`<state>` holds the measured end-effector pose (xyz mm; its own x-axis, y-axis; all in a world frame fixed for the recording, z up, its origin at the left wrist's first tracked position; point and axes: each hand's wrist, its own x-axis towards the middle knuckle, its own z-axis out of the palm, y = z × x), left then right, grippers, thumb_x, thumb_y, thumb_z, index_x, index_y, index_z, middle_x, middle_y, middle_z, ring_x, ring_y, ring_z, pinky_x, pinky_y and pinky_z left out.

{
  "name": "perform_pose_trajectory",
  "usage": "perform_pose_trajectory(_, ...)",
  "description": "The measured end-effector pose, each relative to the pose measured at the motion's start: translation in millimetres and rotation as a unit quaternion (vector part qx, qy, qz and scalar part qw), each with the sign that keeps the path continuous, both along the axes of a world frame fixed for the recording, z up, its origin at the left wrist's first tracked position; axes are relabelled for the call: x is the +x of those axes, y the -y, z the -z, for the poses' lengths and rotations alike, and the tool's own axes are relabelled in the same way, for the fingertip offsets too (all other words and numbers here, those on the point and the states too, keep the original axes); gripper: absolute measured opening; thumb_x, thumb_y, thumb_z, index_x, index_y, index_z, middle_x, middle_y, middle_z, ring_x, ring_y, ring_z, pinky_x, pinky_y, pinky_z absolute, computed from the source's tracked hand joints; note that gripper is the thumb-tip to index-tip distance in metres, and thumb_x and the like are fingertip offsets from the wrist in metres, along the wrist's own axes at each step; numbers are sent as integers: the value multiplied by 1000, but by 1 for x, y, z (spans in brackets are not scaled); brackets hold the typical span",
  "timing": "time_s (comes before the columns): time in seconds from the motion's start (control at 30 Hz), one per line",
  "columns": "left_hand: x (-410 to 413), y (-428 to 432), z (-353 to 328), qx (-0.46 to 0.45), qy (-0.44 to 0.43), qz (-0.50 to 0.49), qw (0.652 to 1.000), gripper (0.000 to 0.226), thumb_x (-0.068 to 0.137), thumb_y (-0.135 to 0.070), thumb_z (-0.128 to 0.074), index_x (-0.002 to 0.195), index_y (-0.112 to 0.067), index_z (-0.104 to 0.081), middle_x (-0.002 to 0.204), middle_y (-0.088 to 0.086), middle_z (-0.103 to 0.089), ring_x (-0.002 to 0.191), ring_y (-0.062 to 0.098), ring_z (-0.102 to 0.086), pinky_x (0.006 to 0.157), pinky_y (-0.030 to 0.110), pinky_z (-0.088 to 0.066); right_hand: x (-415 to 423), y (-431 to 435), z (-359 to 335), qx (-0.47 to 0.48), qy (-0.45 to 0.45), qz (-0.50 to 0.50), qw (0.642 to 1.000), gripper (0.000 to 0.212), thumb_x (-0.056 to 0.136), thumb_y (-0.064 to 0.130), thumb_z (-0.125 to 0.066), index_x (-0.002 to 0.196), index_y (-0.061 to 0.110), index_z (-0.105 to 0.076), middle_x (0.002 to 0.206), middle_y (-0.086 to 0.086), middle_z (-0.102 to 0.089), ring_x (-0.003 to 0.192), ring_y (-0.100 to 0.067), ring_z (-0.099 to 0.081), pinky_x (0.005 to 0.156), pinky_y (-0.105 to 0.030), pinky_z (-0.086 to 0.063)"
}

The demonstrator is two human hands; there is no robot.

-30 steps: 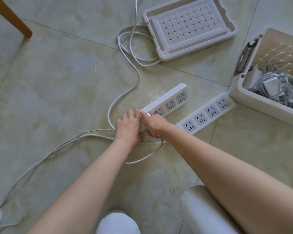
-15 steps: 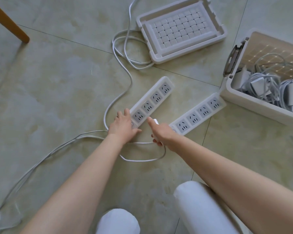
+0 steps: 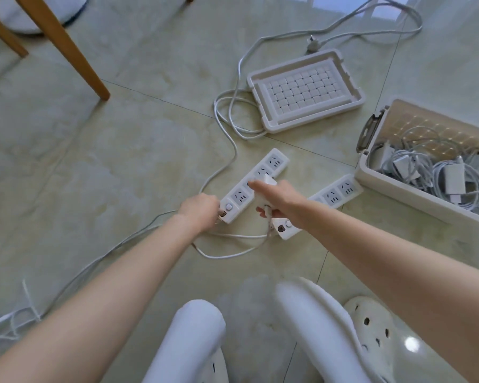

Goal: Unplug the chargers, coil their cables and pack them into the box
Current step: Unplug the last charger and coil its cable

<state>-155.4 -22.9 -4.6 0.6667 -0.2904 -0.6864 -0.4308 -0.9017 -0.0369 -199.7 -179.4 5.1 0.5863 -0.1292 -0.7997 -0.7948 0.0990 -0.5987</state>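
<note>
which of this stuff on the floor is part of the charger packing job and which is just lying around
Job: charger in the right hand, its cable, near power strip held by the left hand, far power strip, box of packed chargers, lid.
Lying about: chair leg, clog.

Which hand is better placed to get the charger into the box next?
Right. The right hand grips the charger, held above the power strip, and the box sits on that side. The left hand holds the strip's switch end.
</note>
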Motion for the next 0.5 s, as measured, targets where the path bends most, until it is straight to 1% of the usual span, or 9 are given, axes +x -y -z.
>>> perform_pose_trajectory(0.07,-1,-5,-21,-21,-12,-18,1000,25,99,-26,-46,108,-11,-64,115,14,-62,106,30,-58,74,29,-39,1,-2,-17,-18,12,-9,1000,40,88,42,-57,106,7,-53,86,-9,-60,56,-13,-53,48,-19,-49)
perform_pose_trajectory(0.13,-4,-8,-43,-48,-38,-29,998,26,100,-24,-45,106,-8,-65,113,15,-62,104,31,-57,75,29,-40,0,-4,-39,-34,27,-22,999,43,90,49,-50,105,9,-53,86,-8,-58,59,-13,-53,54,-23,-48)
perform_pose_trajectory(0.17,-7,-7,-55,-70,-48,-36,996,27,100,-23,-44,108,-7,-64,113,16,-62,105,31,-56,78,30,-41,-1,-4,-50,-29,39,-28,998,40,91,48,-46,103,10,-53,86,-8,-56,61,-14,-53,57,-24,-46)
perform_pose_trajectory(0.23,-14,-3,-81,-129,-51,-59,988,30,101,-24,-40,112,-7,-62,112,16,-59,106,30,-53,80,30,-39,-2,-6,-76,9,72,-42,996,28,95,39,-42,97,12,-51,84,-7,-52,66,-15,-50,58,-24,-44)
perform_pose_trajectory(0.3,-22,3,-107,-229,-51,-102,967,30,102,-22,-35,106,-7,-60,105,12,-58,102,26,-52,73,28,-34,-5,-10,-99,32,109,-58,992,22,96,26,-42,103,8,-52,79,-7,-52,65,-15,-48,55,-23,-39)
perform_pose_trajectory(0.33,-27,6,-120,-292,-66,-144,943,28,102,-20,-34,103,-8,-59,101,8,-57,98,22,-52,71,26,-33,-6,-11,-108,24,122,-58,991,23,96,20,-42,109,3,-53,80,-9,-54,65,-15,-49,53,-22,-37)
perform_pose_trajectory(0.37,-31,8,-131,-355,-95,-206,907,26,102,-18,-34,100,-11,-58,98,4,-57,95,18,-52,72,24,-35,-8,-13,-118,10,132,-54,990,25,96,15,-42,112,-1,-52,83,-13,-56,66,-17,-50,52,-21,-37)
perform_pose_trajectory(0.43,-39,9,-151,-459,-160,-331,809,26,101,-18,-36,92,-14,-59,91,0,-60,88,14,-54,74,21,-39,-11,-16,-135,-6,156,-51,987,24,98,16,-40,105,-3,-53,82,-14,-57,64,-16,-50,50,-19,-38)
perform_pose_trajectory(0.5,-47,8,-167,-526,-213,-415,711,30,101,-21,-36,88,-13,-61,86,4,-63,81,16,-58,77,24,-44,-16,-21,-152,-46,190,-70,978,23,98,22,-43,98,1,-53,83,-11,-57,66,-14,-51,56,-19,-41)
